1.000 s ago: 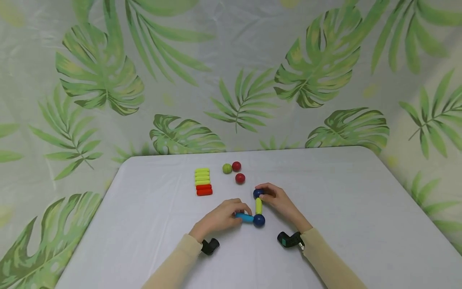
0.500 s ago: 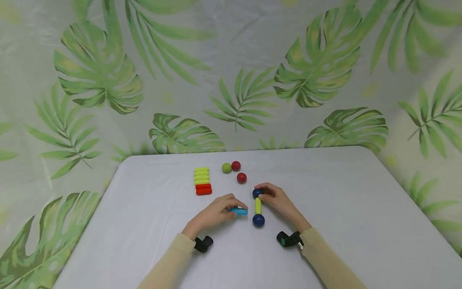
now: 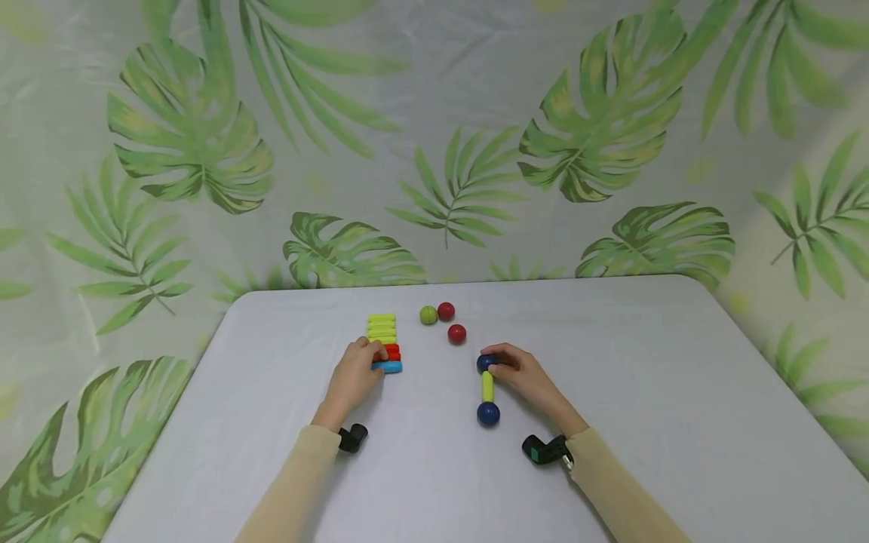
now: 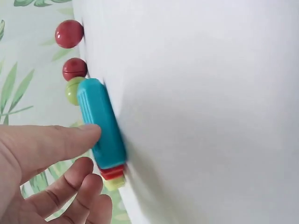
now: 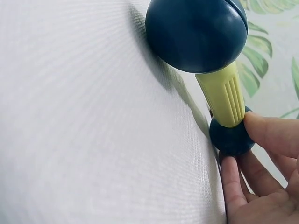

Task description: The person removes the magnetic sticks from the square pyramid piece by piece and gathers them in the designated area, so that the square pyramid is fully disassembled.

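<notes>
My left hand [image 3: 354, 375] is at the near end of a row of rods, gripping a light-blue rod [image 3: 390, 367]. In the left wrist view the thumb presses the side of the blue rod [image 4: 103, 126]; the index finger is mostly hidden behind it. Directly beyond lie red rods [image 3: 394, 354], then several yellow-green rods [image 3: 382, 326]. My right hand [image 3: 528, 379] holds the far dark-blue ball [image 3: 485, 363] between thumb and fingers. A yellow-green rod [image 5: 223, 95] joins that ball to a nearer dark-blue ball [image 5: 198, 35], forming a dumbbell shape on the table.
Toward the back of the white table [image 3: 611, 339] lie a green ball [image 3: 428, 315] and two red balls, one [image 3: 446, 311] beside the green and one [image 3: 457, 334] nearer. A leaf-patterned cloth [image 3: 448, 188] hangs behind the table.
My left hand has drawn the light-blue rod away from the near dark-blue ball and carried it left to the row, beside the red rods. The right hand stays in place.
</notes>
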The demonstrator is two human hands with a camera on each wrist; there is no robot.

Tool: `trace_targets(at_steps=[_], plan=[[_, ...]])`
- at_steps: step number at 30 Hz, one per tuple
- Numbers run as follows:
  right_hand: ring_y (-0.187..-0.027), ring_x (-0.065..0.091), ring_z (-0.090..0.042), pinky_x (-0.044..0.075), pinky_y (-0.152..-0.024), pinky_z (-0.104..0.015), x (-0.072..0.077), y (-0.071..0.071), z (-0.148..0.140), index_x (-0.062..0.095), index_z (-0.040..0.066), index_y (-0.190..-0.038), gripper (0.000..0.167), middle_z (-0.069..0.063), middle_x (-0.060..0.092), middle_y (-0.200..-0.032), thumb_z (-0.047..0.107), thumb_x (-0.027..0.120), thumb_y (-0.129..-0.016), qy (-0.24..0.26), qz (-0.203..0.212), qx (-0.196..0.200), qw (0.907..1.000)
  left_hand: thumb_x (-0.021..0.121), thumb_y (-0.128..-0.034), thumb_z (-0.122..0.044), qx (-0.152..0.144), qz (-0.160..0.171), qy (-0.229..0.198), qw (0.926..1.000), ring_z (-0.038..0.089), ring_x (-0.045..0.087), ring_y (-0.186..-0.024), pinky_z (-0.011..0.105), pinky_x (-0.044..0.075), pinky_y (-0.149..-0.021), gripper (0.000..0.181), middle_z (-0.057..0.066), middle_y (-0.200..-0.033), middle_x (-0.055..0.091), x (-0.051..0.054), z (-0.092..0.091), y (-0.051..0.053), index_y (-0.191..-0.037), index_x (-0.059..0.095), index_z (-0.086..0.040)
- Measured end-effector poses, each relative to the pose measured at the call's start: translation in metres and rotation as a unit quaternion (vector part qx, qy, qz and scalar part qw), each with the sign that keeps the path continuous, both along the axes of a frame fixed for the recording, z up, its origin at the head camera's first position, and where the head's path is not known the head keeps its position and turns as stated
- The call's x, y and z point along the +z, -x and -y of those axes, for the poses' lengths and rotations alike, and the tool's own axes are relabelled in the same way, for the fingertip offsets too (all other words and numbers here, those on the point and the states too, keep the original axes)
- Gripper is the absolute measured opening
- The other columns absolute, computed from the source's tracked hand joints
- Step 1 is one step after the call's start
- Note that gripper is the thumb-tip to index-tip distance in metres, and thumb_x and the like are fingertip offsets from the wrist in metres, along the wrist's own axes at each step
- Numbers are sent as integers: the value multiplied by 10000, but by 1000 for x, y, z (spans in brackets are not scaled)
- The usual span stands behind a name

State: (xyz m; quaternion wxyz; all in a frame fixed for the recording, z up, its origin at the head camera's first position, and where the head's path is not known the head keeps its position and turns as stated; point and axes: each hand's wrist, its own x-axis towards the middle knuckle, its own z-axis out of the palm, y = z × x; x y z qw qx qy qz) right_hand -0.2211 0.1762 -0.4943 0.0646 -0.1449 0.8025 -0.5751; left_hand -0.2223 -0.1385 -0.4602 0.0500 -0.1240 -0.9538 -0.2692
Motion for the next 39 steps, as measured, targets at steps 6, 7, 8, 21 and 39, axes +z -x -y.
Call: trace_targets(at_steps=[6,7,8,21,39], plan=[[-1134,540,-292,427,-972,-419,0,0,-2,598,28,-1207,277,-149,583,-1233,60,603,-932,-55,34,-181,9998,718,-856,-101,-633,-33,-283,9976,230,482,-916,378,468,-789,196,70,-971,491,4,-24,-8,-1007,595,-83],[-1124,545,-294,431,-965,-417,0,-1,-2,599,23,-1201,276,-151,587,-1222,56,608,-927,-76,39,-244,9997,706,-877,-153,-937,108,-362,9949,220,488,-936,372,469,-809,216,72,-994,497,4,-31,-11,-1044,588,-86],[-1115,548,-296,435,-960,-418,1,-1,-2,600,19,-1195,276,-153,591,-1210,56,614,-923,-110,30,-309,9995,696,-890,-203,-1278,297,-439,9904,212,500,-959,367,469,-832,253,73,-1021,507,4,-39,-14,-1085,582,-88],[-1094,538,-313,442,-934,-410,7,-14,-4,557,5,-1170,299,-171,573,-1185,72,656,-896,-464,130,-574,9972,696,-879,-180,-2480,946,198,9639,129,485,-951,267,452,-865,301,-47,-1049,553,-3,-84,-23,-1133,535,-164],[-1073,525,-358,440,-927,-422,43,-34,3,539,-71,-1174,293,-239,557,-1182,4,622,-903,-382,155,-256,9988,656,-876,-14,8,316,-925,9952,279,542,-1061,395,458,-948,270,148,-1135,545,0,-83,40,-1138,593,-24]])
